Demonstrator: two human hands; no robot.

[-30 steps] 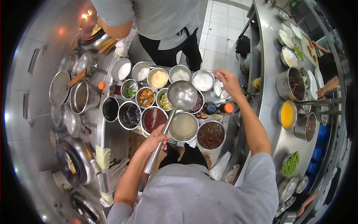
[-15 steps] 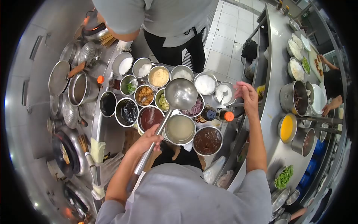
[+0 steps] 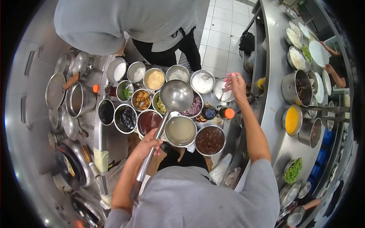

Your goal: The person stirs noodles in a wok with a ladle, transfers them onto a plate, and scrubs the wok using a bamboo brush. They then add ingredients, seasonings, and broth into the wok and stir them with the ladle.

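My left hand (image 3: 146, 146) is wrapped round the handle of a large metal ladle (image 3: 176, 95). The ladle's bowl hangs above the seasoning pots and partly hides those holding chopped green pieces and sliced purple onion (image 3: 194, 105). On the right, my right hand (image 3: 237, 87) pinches the thin handle of a small spoon (image 3: 205, 77). That spoon's bowl is over a pot of white powder (image 3: 202, 84). Just under my right fingers is another pot of white powder (image 3: 220, 94), with a thin handle standing in it.
A pot of cloudy liquid (image 3: 181, 131) and one of dark sauce (image 3: 210, 140) stand closest to me. Bottles, one orange-capped (image 3: 229, 113), are beside them. A co-worker in grey (image 3: 125, 22) stands opposite. Pans (image 3: 70, 167) line the left; a steel counter (image 3: 272, 125) runs along the right.
My right hand has moved left and away from me, and a spoon now shows in its fingers over the white powder. The ladle remains held. The co-worker opposite has shifted left.
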